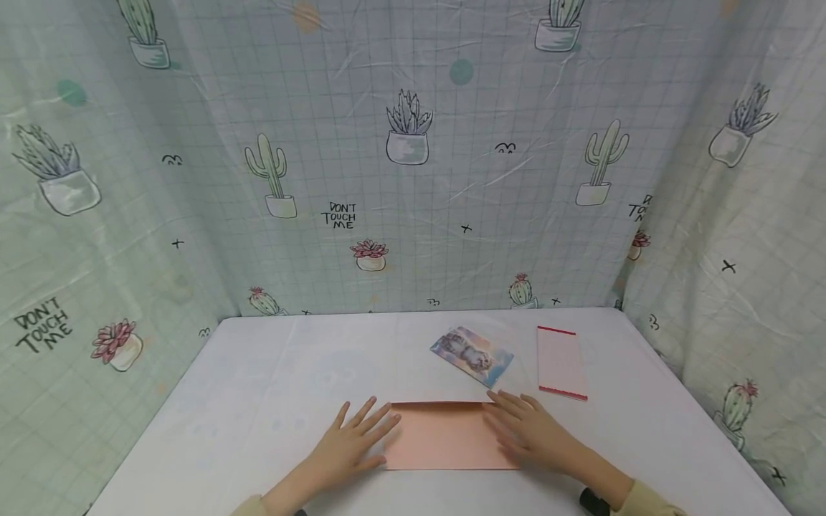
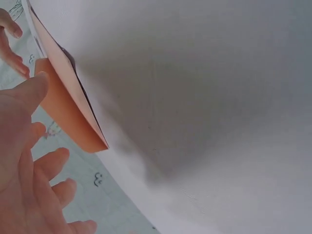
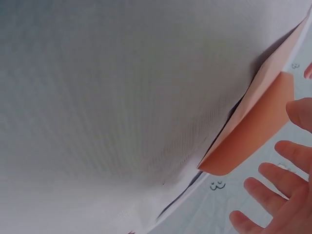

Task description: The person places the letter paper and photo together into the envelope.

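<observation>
A peach-orange envelope (image 1: 452, 441) lies on the white table in front of me. Its flap stands raised along the far edge, and both wrist views show the flap (image 2: 68, 109) (image 3: 256, 134) tilted up with rounded corners. My left hand (image 1: 355, 441) is at the envelope's left end, fingers spread and nearly straight. At the right end is my right hand (image 1: 532, 433), its fingers also extended over the edge. In the wrist views the left hand (image 2: 29, 170) and right hand (image 3: 287, 185) hold nothing. Whether the fingertips touch the paper, I cannot tell.
Behind the envelope lies a card (image 1: 474, 356) with a greyish animal picture, close to my right fingers. Further right is a pale pink rectangular sheet or packet (image 1: 560, 362) with red strips at its ends. A curtain printed with cacti (image 1: 413, 236) surrounds the white table (image 1: 271, 380).
</observation>
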The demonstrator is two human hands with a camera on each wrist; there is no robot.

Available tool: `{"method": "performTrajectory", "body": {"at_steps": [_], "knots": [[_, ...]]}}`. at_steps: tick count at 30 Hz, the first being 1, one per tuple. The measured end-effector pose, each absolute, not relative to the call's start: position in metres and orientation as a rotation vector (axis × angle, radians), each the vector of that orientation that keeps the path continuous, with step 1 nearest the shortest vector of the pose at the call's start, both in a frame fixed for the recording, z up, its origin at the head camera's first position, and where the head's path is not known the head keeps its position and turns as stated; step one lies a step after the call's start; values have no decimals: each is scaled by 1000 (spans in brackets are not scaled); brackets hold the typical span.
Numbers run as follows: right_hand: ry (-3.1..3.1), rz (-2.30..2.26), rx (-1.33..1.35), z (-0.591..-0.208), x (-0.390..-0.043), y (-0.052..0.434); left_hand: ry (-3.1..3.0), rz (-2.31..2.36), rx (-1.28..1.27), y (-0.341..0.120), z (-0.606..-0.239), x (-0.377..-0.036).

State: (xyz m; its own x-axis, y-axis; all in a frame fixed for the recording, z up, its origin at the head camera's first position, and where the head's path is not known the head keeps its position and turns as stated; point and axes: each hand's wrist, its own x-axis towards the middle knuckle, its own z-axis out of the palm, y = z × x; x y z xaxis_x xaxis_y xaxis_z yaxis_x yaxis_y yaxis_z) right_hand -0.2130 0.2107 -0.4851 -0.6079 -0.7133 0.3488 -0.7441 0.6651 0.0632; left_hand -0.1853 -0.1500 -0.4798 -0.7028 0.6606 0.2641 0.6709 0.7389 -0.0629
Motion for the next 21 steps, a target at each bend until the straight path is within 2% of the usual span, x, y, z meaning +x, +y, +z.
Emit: {"method": "performTrajectory", "body": {"at_steps": [13, 21], "knots": [[-2423, -125, 1272, -486, -216, 203, -2553, 68, -1270, -137, -480, -196], [-2467, -164, 1269, -483, -215, 199, -2482, 204, -1300, -137, -486, -201]]}}
